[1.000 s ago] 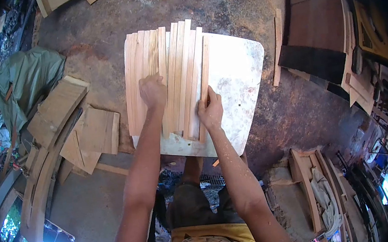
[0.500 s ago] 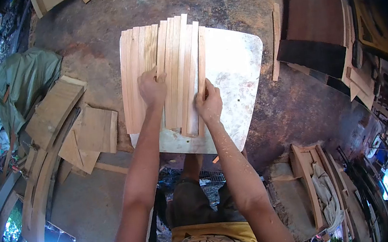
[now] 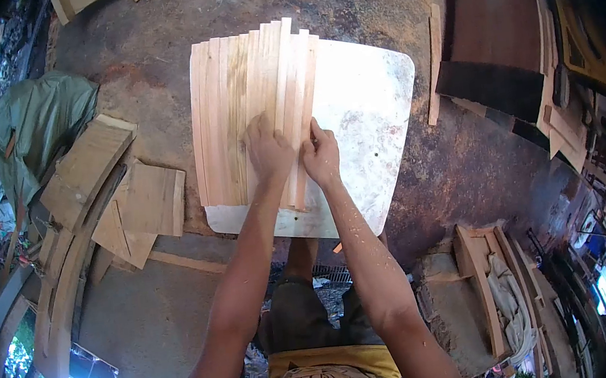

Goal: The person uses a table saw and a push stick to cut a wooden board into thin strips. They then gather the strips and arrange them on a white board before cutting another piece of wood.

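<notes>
Several long, pale wooden strips (image 3: 225, 116) lie side by side on a white board (image 3: 367, 130), their far ends uneven. Over the middle strips rests my left hand (image 3: 269, 152), fingers and thumb apart on the wood, its palm facing down. My right hand (image 3: 323, 161) grips the rightmost wooden strip (image 3: 310, 85) at its right edge, thumb on top and fingers at the side. The near ends of some strips are hidden beneath my left hand and forearm.
Wooden boards and curved pieces (image 3: 90, 163) lie at the left, near a green tarp (image 3: 42, 128). A thin wooden stick (image 3: 434, 64) lies right of the white board, beside a large brown panel (image 3: 488, 14). A wooden frame with cloth (image 3: 507, 300) stands at the lower right.
My left hand has moved right, from the left group of strips onto the middle ones. The gaps between the strips have closed up. My right hand has shifted slightly left.
</notes>
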`<control>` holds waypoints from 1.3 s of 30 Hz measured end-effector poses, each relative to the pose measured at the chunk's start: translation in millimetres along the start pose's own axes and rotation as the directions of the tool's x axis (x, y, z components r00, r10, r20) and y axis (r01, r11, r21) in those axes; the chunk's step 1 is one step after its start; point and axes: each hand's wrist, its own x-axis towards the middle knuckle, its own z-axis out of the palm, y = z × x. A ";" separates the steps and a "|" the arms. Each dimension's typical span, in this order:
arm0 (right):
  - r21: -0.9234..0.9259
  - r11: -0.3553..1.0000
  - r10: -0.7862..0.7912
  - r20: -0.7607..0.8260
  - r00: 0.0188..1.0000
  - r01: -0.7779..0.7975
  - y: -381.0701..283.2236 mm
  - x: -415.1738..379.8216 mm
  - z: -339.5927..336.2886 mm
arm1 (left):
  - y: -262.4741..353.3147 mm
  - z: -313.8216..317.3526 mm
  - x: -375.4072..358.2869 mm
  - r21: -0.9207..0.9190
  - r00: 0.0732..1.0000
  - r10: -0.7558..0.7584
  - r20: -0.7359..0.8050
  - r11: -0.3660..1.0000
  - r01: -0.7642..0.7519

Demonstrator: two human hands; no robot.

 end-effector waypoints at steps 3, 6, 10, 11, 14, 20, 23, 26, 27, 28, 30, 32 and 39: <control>-0.032 0.999 0.013 -0.034 0.999 -0.014 -7.7 0.9 -1.3 | -19.1 -5.7 -10.5 -0.022 0.997 -0.071 0.003 0.997 0.071; -0.024 0.999 0.033 -0.063 0.997 -0.035 -19.1 0.1 1.1 | -13.1 -7.2 -23.3 -0.058 0.991 -0.130 0.046 0.990 0.132; 0.080 0.994 0.077 -0.054 0.996 -0.073 -21.0 -1.3 -2.1 | 6.1 -0.1 -35.4 -0.027 0.991 -0.123 0.053 0.992 0.125; 0.058 0.996 0.065 -0.065 0.996 -0.062 -18.5 -2.4 -4.7 | 2.8 1.1 -36.8 -0.023 0.994 -0.093 0.064 0.995 0.094; 0.197 0.980 0.028 -0.025 0.999 -0.023 2.0 -6.8 -5.9 | -11.2 0.1 -45.7 -0.063 0.994 -0.033 0.102 0.997 0.040; -0.300 0.919 -0.315 -0.169 0.934 0.256 -32.2 72.2 -45.6 | -30.5 -12.7 -146.6 -0.466 0.799 -0.576 -0.171 0.762 0.450; -0.388 0.814 -0.518 -0.147 0.843 0.432 -93.3 153.2 -55.2 | -42.3 3.1 -182.3 -0.791 0.242 -0.968 0.067 0.096 0.605; -0.428 0.799 -0.405 0.134 0.904 0.422 -140.3 220.6 -42.2 | -6.0 -15.3 -158.6 -0.750 0.079 -0.784 0.615 -0.552 0.364; -0.443 0.812 -0.297 0.247 0.922 0.380 -145.2 232.3 -35.4 | -5.1 -3.4 -152.2 -0.737 0.064 -0.775 0.629 -0.567 0.369; -0.460 0.808 -0.235 0.324 0.917 0.369 -144.1 236.7 -28.5 | -4.1 6.9 -148.7 -0.718 0.040 -0.763 0.645 -0.587 0.375; -0.495 0.791 -0.111 0.464 0.879 0.361 -151.8 236.0 -16.0 | -2.0 15.0 -124.9 -0.709 -0.002 -0.773 0.634 -0.583 0.397; -0.505 0.773 -0.124 0.474 0.872 0.385 -155.4 216.0 -18.8 | -8.3 26.3 -121.0 -0.727 0.125 -0.770 0.625 -0.517 0.453; -0.713 0.626 -0.003 0.401 0.916 0.315 -139.2 203.3 -12.3 | 6.3 26.9 -108.0 -0.844 -0.092 -0.915 0.393 -0.399 0.359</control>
